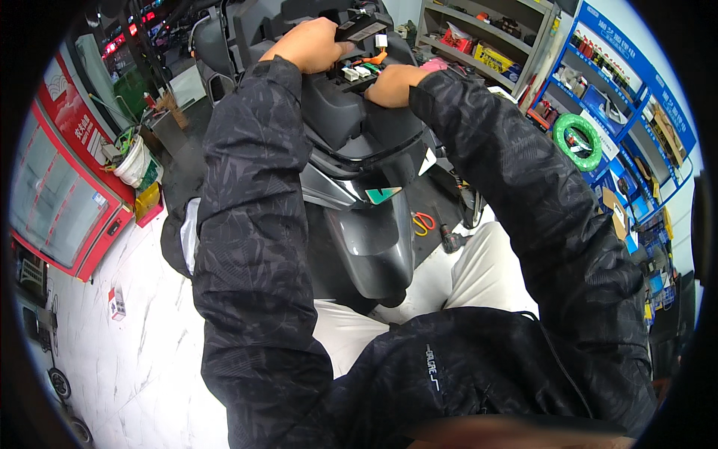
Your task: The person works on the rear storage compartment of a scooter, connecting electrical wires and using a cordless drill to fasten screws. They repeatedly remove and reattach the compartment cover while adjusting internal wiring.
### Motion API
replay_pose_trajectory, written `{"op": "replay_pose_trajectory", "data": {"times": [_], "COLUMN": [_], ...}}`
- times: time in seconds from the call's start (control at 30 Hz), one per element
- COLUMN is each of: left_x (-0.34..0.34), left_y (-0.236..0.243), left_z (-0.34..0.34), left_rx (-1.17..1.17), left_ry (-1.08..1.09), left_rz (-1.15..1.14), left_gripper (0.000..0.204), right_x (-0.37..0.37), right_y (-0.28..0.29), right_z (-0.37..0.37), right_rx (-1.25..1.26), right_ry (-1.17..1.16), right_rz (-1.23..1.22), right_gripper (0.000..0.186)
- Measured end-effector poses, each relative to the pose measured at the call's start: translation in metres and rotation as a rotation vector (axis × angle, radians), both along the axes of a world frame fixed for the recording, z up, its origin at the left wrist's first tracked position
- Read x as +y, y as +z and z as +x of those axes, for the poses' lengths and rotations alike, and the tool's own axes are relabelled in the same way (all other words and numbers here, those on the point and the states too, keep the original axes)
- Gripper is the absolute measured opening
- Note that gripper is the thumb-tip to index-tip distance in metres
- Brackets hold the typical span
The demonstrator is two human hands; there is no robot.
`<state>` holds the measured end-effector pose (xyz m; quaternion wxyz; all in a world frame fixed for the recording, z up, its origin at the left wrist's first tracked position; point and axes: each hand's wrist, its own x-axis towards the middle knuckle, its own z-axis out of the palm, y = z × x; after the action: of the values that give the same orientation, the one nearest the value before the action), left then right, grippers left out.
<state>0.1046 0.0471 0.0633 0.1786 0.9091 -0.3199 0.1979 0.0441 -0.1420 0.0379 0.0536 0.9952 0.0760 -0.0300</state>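
Both arms reach forward over a black scooter point(368, 236). My left hand point(313, 45) is closed at the edge of a flat black box-shaped module point(365, 31) with a pale label, its thumb against the near side. Just below the module, white plug connectors point(357, 73) and an orange connector point(376, 58) show in an opening of the bodywork. My right hand point(395, 86) is curled at the right side of this opening, beside the connectors. Its fingertips are hidden, so what it pinches does not show.
Red-handled scissors point(423, 223) and a power drill point(451, 239) lie right of the fender. A red glass-door cabinet point(71, 187) and a white bucket point(134, 161) stand at left. Blue shelving point(632, 112) with a green coil point(577, 142) stands at right. A small box point(116, 304) lies on the floor.
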Motion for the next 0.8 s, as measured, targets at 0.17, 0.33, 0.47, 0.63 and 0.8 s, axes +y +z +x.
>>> {"op": "replay_pose_trajectory", "data": {"times": [0.17,0.33,0.47,0.63,0.8], "left_x": [0.001,0.001,-0.001,-0.002,-0.001], "left_y": [0.009,0.015,0.015,0.012,0.008], "left_z": [-0.006,-0.012,-0.012,-0.018,-0.025], "left_rx": [0.120,0.017,-0.001,0.014,-0.110], "left_ry": [0.044,0.091,0.095,0.092,0.107], "left_rz": [-0.001,0.015,0.030,-0.039,-0.106], "left_gripper": [0.047,0.046,0.050,0.055,0.050], "right_x": [0.006,0.007,0.000,-0.020,-0.028], "right_y": [-0.014,-0.021,-0.020,-0.014,-0.013], "right_z": [0.039,0.062,0.047,0.006,-0.012], "right_rx": [-0.064,-0.054,-0.132,-0.248,-0.404], "right_ry": [-0.031,-0.098,-0.048,0.068,0.267], "right_rz": [-0.259,-0.299,-0.225,0.162,0.291], "right_gripper": [0.074,0.058,0.047,0.047,0.044]}}
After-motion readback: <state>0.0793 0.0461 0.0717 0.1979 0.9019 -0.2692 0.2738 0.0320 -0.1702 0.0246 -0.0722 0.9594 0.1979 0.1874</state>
